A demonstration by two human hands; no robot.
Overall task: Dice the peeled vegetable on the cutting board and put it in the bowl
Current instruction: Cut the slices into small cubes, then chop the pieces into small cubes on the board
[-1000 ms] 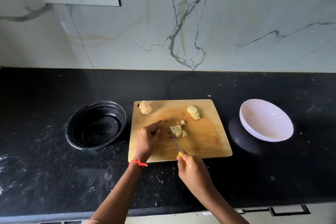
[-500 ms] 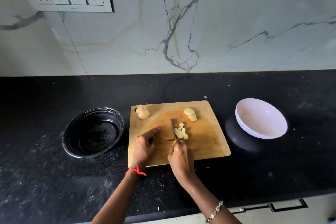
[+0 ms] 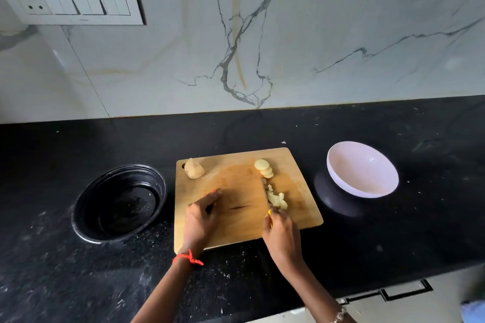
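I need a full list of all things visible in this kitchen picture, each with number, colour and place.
cutting board: 1, wooden, on black counter
diced pieces: 1 pile, pale yellow, board's right half
round slices: few, pale yellow, board's far right
potato chunk: 1, tan, board's far left corner
knife: 1, yellow handle, blade beside the pile
white bowl: 1, right of board
black bowl: 1, left of board
switch panel: 1, white, wall upper left
left hand: 1, rests on board
right hand: 1, grips knife

Home kitchen: black stone counter (image 3: 78,283), marble-look backsplash (image 3: 341,21), switch panel (image 3: 70,1) 10 o'clock, wooden cutting board (image 3: 241,191) ctr, bowl (image 3: 362,173) 3 o'clock.
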